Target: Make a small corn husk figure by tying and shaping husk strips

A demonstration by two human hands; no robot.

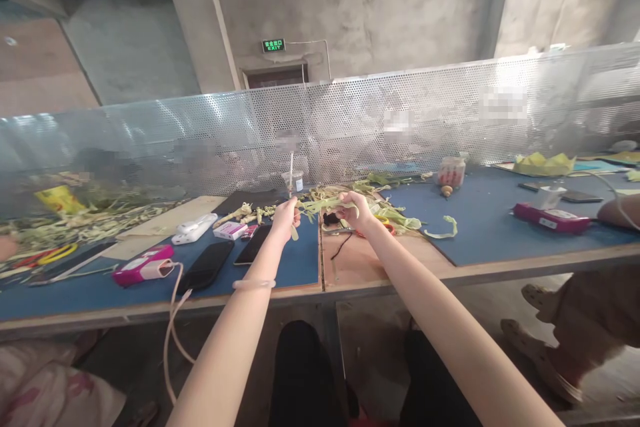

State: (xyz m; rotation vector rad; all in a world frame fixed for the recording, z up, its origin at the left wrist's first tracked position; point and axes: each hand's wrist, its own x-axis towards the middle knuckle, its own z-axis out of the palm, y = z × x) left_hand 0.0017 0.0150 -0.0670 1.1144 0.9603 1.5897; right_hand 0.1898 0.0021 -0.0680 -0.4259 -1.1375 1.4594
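My left hand [286, 219] is closed around one end of a pale green strip [323, 204], which looks like husk or dried leaf. The strip stretches across to my right hand [358, 209], whose fingers pinch its other end. A short piece hangs below my left hand. Behind and under my hands lie more loose pale strips [405, 219], and orange-handled scissors [387, 225] show partly behind my right wrist. Knotted, braided-looking pieces [245, 213] lie to the left of my left hand.
Phones [206, 265], a pink-and-white power strip [143, 265], a white device [194, 229] and a small box [230, 231] stand left. On the right are another pink power strip [551, 219] and a jar [451, 172]. A perforated metal screen [340, 127] runs behind. People sit on both sides.
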